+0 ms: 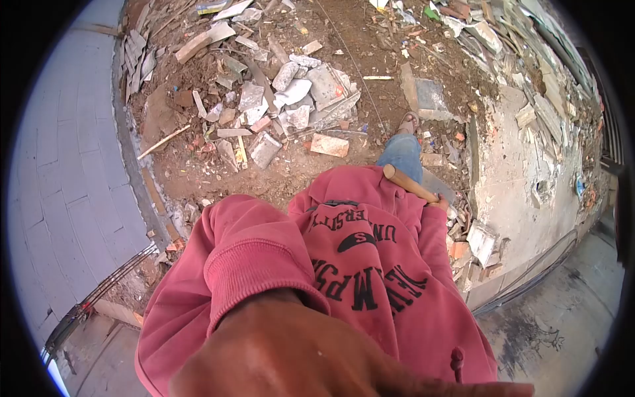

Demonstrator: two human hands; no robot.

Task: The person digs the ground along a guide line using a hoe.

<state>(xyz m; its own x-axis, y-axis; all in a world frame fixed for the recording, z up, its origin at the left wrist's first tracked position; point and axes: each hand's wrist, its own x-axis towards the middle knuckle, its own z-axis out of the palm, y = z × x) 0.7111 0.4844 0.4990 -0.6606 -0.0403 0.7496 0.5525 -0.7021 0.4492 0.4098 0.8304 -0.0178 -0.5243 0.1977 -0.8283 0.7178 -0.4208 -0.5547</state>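
Broken rubble (317, 89) covers the ground from ten to one o'clock, with a grey block wall (76, 165) from seven to eleven and a pale, chipped concrete slab (516, 172) around two to three. The pink sweatshirt (370, 264) fills the middle.

The tool (413, 183), apparently a trowel, lies slantwise across the front of the sweatshirt at about one o'clock, its rounded butt towards twelve. It should handle as fairly light and rigid, with little that could break. Its bare wooden handle looks smooth enough to turn in a loose or dusty grip, so the surest hold would wrap the middle of the handle. The flat grey part beside it, seemingly the blade, is partly hidden and looks a poorer place to grip.

Of the hands, the left (284, 351) looms largest, at six o'clock: elbow bent, back of the hand up, one finger reaching towards five. Its other fingers and palm are out of sight, so whether it holds anything cannot be told. The right hand (439, 202), at about two o'clock, appears closed round the lower end of the handle, its arm bent close beside the body.
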